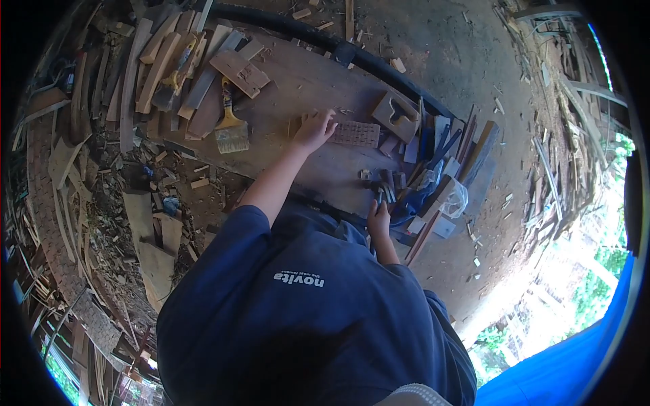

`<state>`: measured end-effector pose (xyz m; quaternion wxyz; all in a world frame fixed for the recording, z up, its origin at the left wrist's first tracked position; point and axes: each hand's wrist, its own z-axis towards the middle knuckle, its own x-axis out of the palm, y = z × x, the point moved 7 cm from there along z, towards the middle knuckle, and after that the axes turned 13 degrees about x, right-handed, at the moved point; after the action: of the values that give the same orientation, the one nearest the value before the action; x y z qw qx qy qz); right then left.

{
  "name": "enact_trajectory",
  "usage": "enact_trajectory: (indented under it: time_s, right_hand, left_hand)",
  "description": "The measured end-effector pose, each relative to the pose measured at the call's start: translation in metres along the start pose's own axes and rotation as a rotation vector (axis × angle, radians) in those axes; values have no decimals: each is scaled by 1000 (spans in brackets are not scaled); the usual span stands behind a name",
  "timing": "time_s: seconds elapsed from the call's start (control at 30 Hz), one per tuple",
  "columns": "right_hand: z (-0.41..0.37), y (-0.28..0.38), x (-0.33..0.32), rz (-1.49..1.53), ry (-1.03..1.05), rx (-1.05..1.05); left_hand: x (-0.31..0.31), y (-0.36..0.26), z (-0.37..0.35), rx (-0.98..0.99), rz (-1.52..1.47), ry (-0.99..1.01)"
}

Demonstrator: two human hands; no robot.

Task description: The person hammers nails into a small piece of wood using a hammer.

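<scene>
A patterned wooden block, dark with rows of small cut marks, lies on the workbench. My left hand is closed over the block's left part, fingers curled at its upper edge. To the right and nearer my body, my right hand is wrapped around a slim dark tool whose end points away from me; its exact kind I cannot tell. Several short dark pieces stand just beyond that hand. A wide paintbrush lies left of the block.
A wooden piece with a cut-out sits at the bench's far right. Beside it are long tools, wood strips and a clear plastic bag. Wooden boards and a second brush crowd the left end. Wood scraps litter the ground.
</scene>
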<state>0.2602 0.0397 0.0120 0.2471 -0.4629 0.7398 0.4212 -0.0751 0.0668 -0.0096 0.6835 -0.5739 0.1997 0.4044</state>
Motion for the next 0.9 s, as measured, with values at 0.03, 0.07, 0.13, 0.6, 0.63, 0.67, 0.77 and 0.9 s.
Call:
enact_trajectory:
  time_s: [0.03,0.07,0.13,0.6,0.63,0.67,0.77,0.9]
  right_hand:
    - [0,0,0,-9,-24,-16]
    - [0,-1,0,-10,-25,-14]
    - [-1,2,-2,7,-16,3]
    - [0,3,-3,-26,36,54]
    - [0,5,-4,-26,19,24]
    - [-1,4,-4,-27,18,26]
    - [-1,6,-6,-27,-18,6]
    - [0,1,-2,-21,-13,9]
  left_hand:
    - [2,1,0,-9,11,14]
    - [3,1,0,-9,9,15]
    - [6,1,-1,10,34,2]
    - [13,-2,-7,114,197,-23]
    - [15,-3,-7,115,260,-1]
    - [16,-3,-7,114,258,-1]
    - [13,-8,-8,157,349,-14]
    - [9,-13,-7,186,380,6]
